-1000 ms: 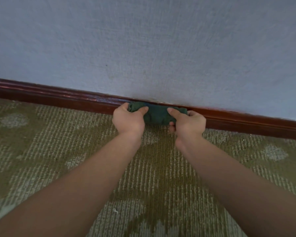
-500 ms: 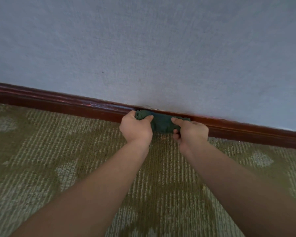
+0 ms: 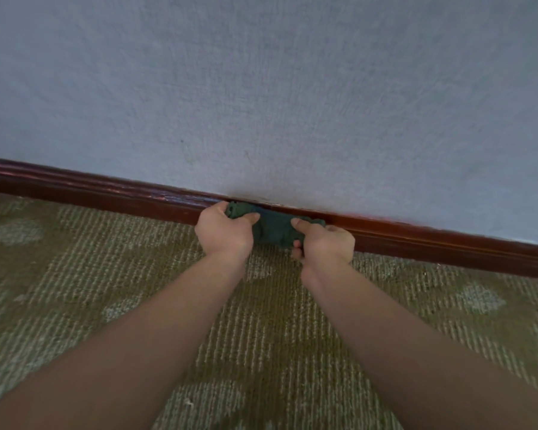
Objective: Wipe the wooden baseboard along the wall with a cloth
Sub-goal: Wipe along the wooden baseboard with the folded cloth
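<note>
Cloth [image 3: 274, 229] slightly leftward on baseboard [image 3: 106, 193], left hand [image 3: 224, 234] and right hand [image 3: 326, 246] at ends.

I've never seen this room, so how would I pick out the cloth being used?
Start at the pale blue-grey wall and follow it down to the dark reddish baseboard where it meets the patterned carpet. Against that baseboard, gripped at its ends by the left hand and right hand, is the cloth. It is the only dark green, bunched, soft thing there.
</note>
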The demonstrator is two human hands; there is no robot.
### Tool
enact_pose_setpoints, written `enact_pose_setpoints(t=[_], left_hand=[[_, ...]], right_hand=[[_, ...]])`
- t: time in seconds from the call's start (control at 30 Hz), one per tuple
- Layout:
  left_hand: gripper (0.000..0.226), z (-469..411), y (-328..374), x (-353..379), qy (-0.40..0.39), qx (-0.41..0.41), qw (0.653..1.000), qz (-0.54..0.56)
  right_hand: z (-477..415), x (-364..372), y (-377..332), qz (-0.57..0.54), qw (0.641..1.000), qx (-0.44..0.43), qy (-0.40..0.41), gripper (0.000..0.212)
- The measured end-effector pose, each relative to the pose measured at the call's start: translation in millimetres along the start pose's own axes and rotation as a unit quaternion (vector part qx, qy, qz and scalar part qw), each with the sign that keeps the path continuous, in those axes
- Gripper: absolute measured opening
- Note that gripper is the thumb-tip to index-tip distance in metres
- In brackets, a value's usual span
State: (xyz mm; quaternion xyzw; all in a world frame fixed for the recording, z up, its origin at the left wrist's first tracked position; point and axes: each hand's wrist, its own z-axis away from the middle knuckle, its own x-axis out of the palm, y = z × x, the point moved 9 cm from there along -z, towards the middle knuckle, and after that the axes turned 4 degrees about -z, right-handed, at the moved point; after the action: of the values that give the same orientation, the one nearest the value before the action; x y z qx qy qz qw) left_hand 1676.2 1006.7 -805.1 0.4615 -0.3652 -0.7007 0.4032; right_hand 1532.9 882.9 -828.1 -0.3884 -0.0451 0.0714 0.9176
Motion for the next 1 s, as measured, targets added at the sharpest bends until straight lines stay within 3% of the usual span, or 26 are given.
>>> enact_pose_setpoints(t=[0.23, 0.57, 0.9, 1.0], left_hand=[[0.02, 11.7, -12.2, 14.2, -0.013, -0.058, 0.994, 0.093], [0.024, -8.2, -7.7, -10.0, -0.024, -0.008, 0.998, 0.059], [0.024, 11.0, -17.0, 18.0, -0.026, -0.103, 0.985, 0.137], [0.024, 9.4, -13.1, 20.7, -0.038, -0.082, 0.989, 0.12]], right_hand=[[-3.0, -12.4, -12.5, 0.025, 1.0, -0.01, 0.01, 0.026], [7.2, 11.5, 2.8, 0.014, 1.0, -0.001, 0.008, 0.032], [3.3, -11.8, -13.7, 0.003, 1.0, -0.008, 0.021, 0.029], [0.6, -15.0, -14.2, 0.014, 0.999, -0.015, 0.024, 0.028]])
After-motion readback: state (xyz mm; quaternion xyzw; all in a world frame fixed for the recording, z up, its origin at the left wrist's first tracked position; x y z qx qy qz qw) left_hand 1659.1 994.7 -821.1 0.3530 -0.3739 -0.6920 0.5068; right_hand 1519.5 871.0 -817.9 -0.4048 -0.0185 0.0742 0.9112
